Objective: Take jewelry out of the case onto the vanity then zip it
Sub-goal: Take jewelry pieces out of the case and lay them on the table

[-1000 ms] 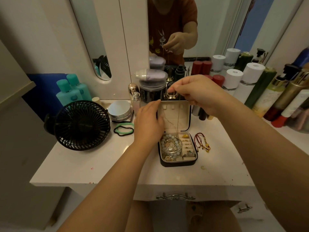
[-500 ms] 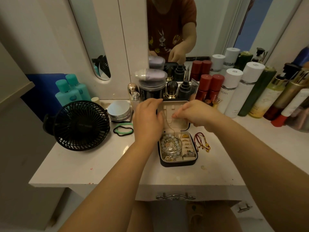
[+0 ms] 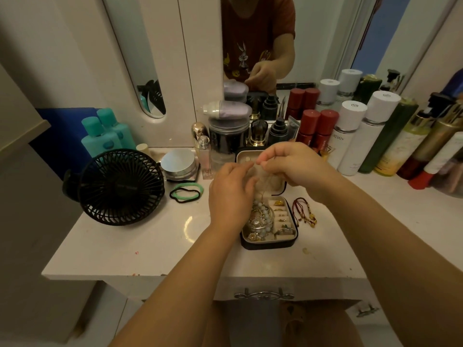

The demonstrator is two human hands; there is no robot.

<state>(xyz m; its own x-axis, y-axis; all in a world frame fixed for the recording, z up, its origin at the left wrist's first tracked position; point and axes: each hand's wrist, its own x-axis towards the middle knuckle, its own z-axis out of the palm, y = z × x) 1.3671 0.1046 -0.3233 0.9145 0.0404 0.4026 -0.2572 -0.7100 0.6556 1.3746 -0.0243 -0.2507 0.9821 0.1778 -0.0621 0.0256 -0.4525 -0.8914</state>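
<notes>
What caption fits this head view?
Right hand pinches a thin necklace over the open jewelry case, left hand alongside.

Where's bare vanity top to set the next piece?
Widest: vanity front-left, between the black fan and the jewelry case. Also front-right, beyond the red cord bracelet. Crowded: bottles along the back, hair ties beside the fan.

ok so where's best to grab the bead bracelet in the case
Probably pinch the exposed arc of the bead bracelet from straight above. It lies flat in the left compartment of the case, walled all round, so no side approach. Silver pieces sit tangled in its loop, so lift slowly.
</notes>
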